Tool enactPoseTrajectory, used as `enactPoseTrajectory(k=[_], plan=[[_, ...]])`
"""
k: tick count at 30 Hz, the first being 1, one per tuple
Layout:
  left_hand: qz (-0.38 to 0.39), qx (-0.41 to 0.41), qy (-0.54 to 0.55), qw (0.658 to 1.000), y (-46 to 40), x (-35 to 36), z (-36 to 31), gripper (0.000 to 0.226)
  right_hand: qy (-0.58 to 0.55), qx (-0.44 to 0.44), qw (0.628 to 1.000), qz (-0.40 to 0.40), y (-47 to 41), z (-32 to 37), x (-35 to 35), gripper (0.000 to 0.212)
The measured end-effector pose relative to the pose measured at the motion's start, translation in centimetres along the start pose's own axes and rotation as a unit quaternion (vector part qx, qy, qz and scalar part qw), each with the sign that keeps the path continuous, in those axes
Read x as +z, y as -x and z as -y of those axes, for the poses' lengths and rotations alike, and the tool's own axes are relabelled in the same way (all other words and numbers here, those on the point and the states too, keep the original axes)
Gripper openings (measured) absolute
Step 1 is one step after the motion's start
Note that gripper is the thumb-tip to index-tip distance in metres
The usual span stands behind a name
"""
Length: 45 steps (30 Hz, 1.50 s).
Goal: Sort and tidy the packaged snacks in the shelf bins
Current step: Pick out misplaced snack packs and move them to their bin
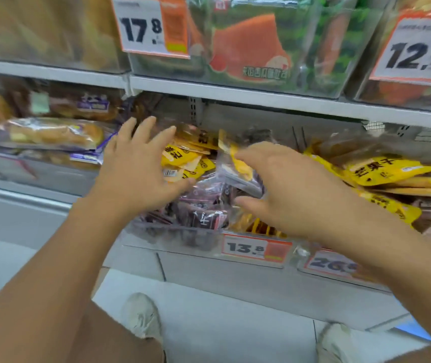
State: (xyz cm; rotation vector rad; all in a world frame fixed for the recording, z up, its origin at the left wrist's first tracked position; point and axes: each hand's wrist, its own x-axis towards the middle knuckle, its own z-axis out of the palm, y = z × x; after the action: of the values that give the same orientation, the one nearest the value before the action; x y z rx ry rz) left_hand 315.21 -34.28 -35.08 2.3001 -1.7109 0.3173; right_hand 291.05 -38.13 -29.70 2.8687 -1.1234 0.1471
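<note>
Left hand: I see it spread, fingers straight, over the clear bin.
Right hand: I see it pinching a snack packet above that bin.
Yellow packets: heaped inside the bin, behind the dark packets.

Grey metal shelving with price tags stands on pale floor tiles.

One wide-angle camera sits on the person's head, facing forward and down at a store shelf (edges bowed by the lens); it is close to the bins. Below, the floor and two shoes show.
</note>
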Motion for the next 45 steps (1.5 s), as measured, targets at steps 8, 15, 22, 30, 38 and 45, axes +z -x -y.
enactPoseTrajectory(k=[8,15,22,30,38,45], plan=[[0.179,-0.039,-0.063,0.981,-1.1,1.2,1.4,0.117,0.099,0.078,0.991,0.046,-8.1,3.1,3.7,0.039],[0.163,0.037,-0.081,0.983,0.0,-0.7,-0.5,0.036,0.045,0.048,0.996,-0.053,-7.1,1.9,2.4,0.016],[0.086,0.05,-0.055,0.994,1.3,-2.8,-1.4,0.046,-0.021,0.026,0.997,-0.073,-3.7,1.3,2.0,0.018],[-0.088,0.161,0.133,0.974,3.9,-4.5,-1.4,0.067,-0.133,0.004,0.975,-0.179,1.9,-1.1,-0.7,0.03],[-0.268,0.308,0.24,0.881,2.4,-4.3,-9.3,0.047,-0.049,0.024,0.952,-0.303,9.3,-12.4,-3.0,0.042],[-0.318,0.395,0.277,0.816,0.9,-2.2,-17.7,0.029,-0.127,0.078,0.989,-0.001,11.8,-17.0,-0.4,0.041]])
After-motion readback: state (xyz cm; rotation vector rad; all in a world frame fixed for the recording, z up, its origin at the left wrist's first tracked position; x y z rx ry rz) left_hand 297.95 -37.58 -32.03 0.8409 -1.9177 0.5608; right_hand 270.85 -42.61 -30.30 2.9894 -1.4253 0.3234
